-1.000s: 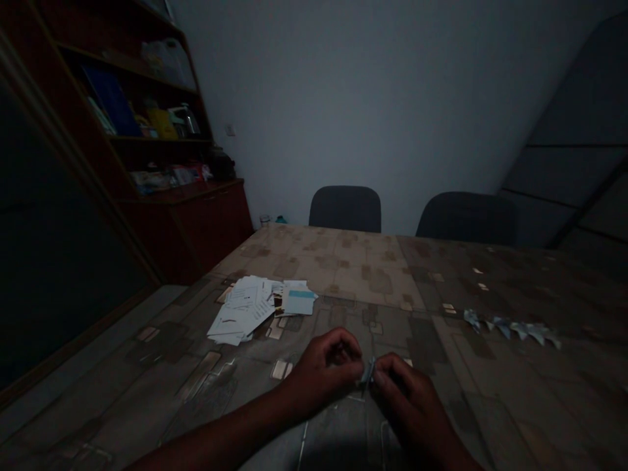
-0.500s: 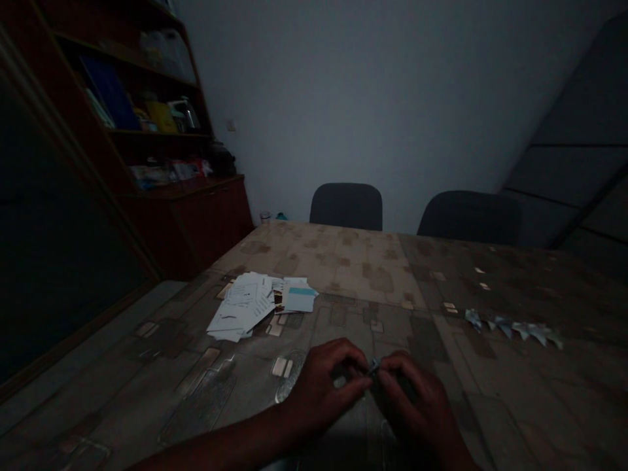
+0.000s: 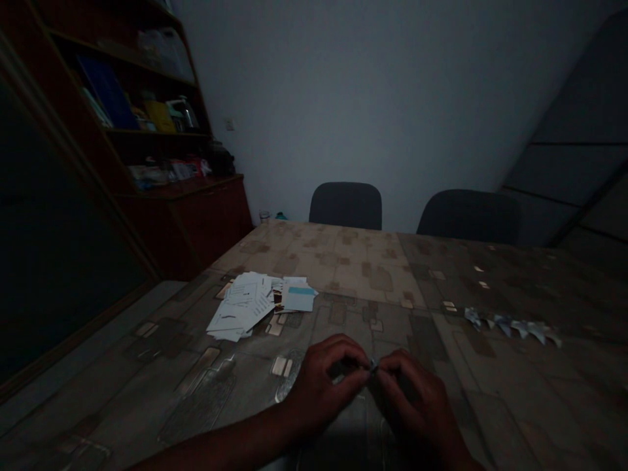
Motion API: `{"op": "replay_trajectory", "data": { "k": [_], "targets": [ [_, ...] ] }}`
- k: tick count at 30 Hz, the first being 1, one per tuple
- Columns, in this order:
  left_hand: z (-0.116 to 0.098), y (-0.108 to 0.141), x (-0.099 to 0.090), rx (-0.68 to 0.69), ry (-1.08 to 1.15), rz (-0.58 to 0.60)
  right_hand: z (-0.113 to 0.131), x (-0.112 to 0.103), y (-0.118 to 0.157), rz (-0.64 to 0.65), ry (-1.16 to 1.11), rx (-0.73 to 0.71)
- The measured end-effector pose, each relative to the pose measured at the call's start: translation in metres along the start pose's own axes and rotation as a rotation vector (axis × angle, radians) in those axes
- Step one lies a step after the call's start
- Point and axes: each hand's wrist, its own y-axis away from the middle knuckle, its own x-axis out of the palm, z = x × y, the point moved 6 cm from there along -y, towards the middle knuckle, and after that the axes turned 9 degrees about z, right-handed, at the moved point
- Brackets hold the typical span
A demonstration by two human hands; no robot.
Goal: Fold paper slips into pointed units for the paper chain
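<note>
The left hand (image 3: 326, 383) and the right hand (image 3: 415, 399) meet low over the patterned table (image 3: 373, 275), and a small folded paper piece (image 3: 373, 367) sits exactly between their fingertips. Both hands pinch it closed, thumbs against forefingers. The piece is pale, grey-blue and mostly hidden by the fingers. To the left lies a pile of printed papers (image 3: 255, 304); their writing is too small to read. To the right lies a row of folded paper shapes (image 3: 513, 325).
</note>
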Motion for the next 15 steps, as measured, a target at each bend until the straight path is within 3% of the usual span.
{"op": "replay_trajectory", "data": {
  "k": [5, 15],
  "targets": [
    [-0.006, -0.004, -0.007, 0.031, -0.025, -0.009, -0.002, 0.005, 0.0, 0.083, -0.042, 0.021],
    [-0.018, -0.008, -0.008, 0.219, -0.216, 0.075, -0.003, 0.009, 0.0, 0.125, -0.026, 0.008]
  ]
}}
